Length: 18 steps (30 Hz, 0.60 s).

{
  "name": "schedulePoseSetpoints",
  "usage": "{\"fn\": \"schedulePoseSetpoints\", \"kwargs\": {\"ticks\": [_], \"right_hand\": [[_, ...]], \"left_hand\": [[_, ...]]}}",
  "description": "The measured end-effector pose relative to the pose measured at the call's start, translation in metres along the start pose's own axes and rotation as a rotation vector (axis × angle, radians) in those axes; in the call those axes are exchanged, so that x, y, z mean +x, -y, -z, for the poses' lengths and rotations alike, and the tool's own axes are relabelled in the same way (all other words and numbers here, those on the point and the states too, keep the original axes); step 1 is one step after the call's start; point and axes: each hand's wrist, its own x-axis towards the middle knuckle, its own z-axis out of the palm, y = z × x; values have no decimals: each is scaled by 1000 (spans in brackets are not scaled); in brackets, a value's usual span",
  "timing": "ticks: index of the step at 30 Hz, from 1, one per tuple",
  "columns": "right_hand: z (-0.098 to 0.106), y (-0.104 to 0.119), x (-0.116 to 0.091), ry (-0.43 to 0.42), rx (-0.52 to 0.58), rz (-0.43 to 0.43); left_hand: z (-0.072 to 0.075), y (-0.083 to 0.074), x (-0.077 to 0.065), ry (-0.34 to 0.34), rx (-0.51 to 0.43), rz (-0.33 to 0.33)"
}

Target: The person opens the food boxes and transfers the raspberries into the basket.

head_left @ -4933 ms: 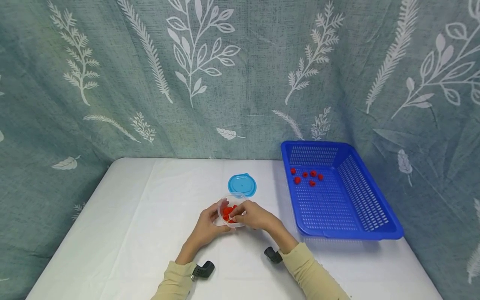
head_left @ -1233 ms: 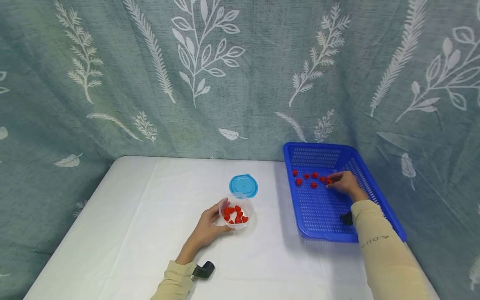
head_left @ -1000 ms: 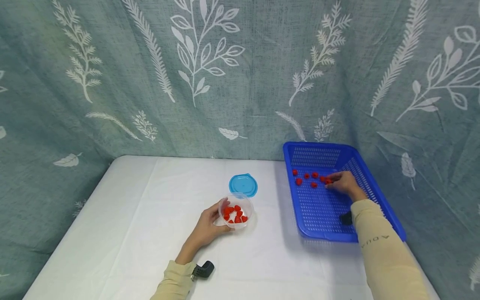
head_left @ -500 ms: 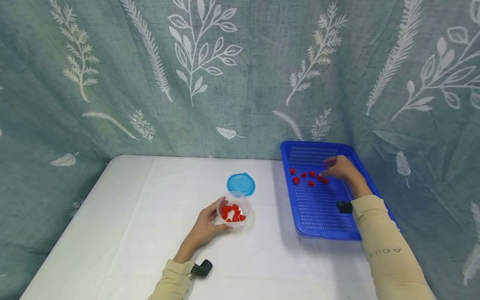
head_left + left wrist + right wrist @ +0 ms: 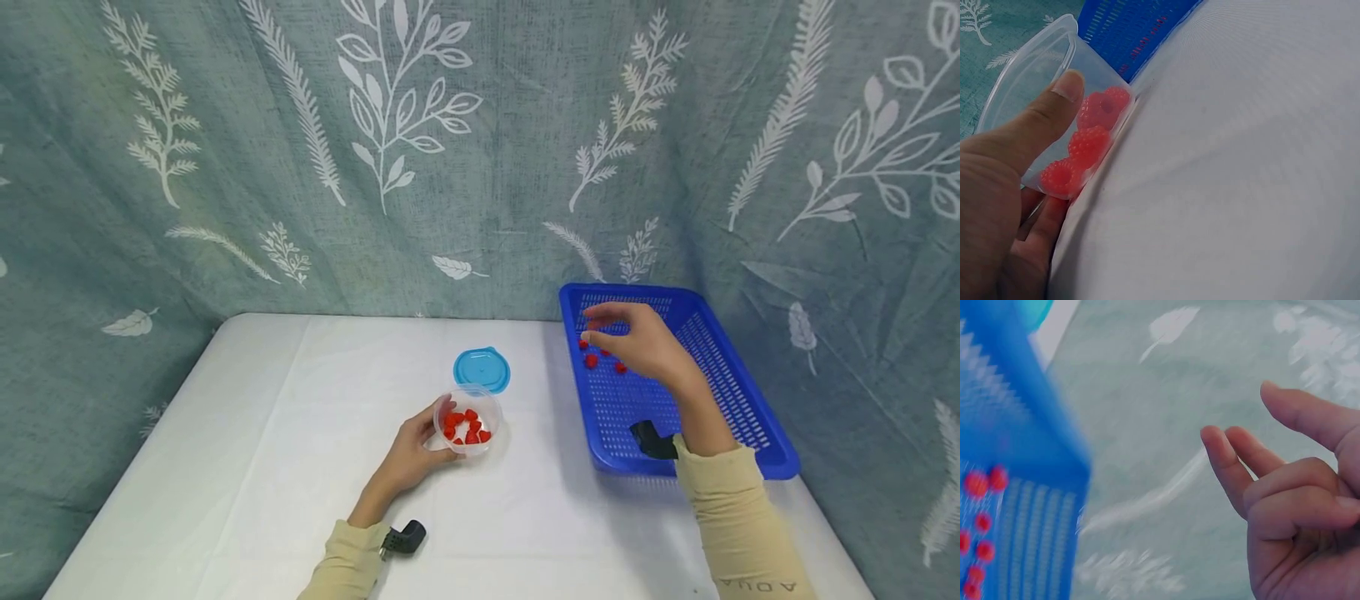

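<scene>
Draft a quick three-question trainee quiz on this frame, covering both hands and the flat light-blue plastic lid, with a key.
1. Fill in: the ____ hand grips the round, clear plastic cup holding bumpy red raspberries.
2. True or false: the right hand is pinching a raspberry.
3. Where is the flat light-blue plastic lid?
A. Pressed onto the cup
B. On the white, cloth-covered tabletop
C. In the right hand

Key
1. Left: the left hand has its thumb and fingers round the cup.
2. False: its thumb and fingertips are apart, with nothing between them.
3. B
</scene>
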Motion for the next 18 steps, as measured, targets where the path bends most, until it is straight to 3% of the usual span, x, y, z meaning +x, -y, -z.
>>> {"fn": "schedulePoseSetpoints", "kwargs": {"ticks": [4, 8, 14, 18], "right_hand": [[-26, 19, -20, -26, 51, 76], [-67, 27, -29, 0, 75, 114], [-138, 19, -23, 61, 56, 112], [-174, 7, -14, 85, 92, 96]], "left_hand": [[2, 3, -1, 17, -8, -3], [3, 3, -1, 17, -10, -9], [2, 2, 0, 10, -1, -9], [1, -5, -3, 10, 1, -7]]}}
